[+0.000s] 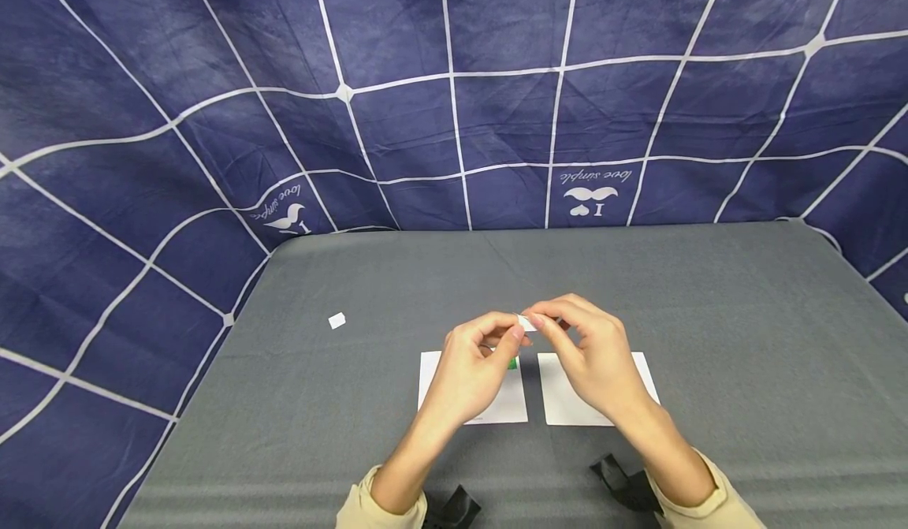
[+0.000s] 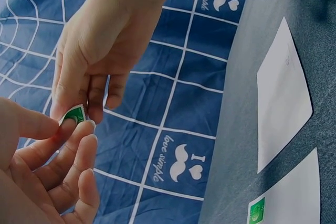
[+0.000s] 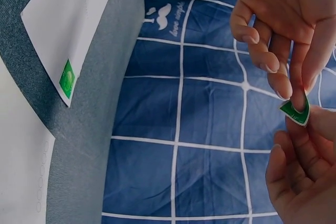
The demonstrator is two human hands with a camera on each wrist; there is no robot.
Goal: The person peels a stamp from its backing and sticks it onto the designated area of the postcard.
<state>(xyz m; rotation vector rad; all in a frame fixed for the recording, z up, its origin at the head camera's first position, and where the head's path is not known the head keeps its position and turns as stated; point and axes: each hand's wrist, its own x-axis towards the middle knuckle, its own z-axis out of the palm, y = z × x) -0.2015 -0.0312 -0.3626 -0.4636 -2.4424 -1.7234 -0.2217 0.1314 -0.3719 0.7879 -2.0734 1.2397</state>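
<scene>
Pinched in both hands, a small green-and-white paper stamp (image 2: pixel 75 114) is held raised above the grey cloth-covered worktop (image 1: pixel 319 403), its white back facing up and its green face turned away from the head view. The left hand (image 1: pixel 470 367) takes one end between thumb and forefinger, the right hand (image 1: pixel 592 348) the other, each closed only at the fingertips, the remaining fingers loosely bent; so small and thin a piece probably allows nothing broader. The right wrist view shows it curved, presumably from this two-ended pinch. From the stamp, a white paper envelope (image 1: pixel 509 403) lies at seven o'clock and a plain white rectangular envelope (image 1: pixel 563 399) at five, likely set side by side for easy reach. The former bears a second green stamp (image 2: pixel 256 211) at its one o'clock corner. A small white paper scrap (image 1: pixel 336 321) lies well apart at nine o'clock.
</scene>
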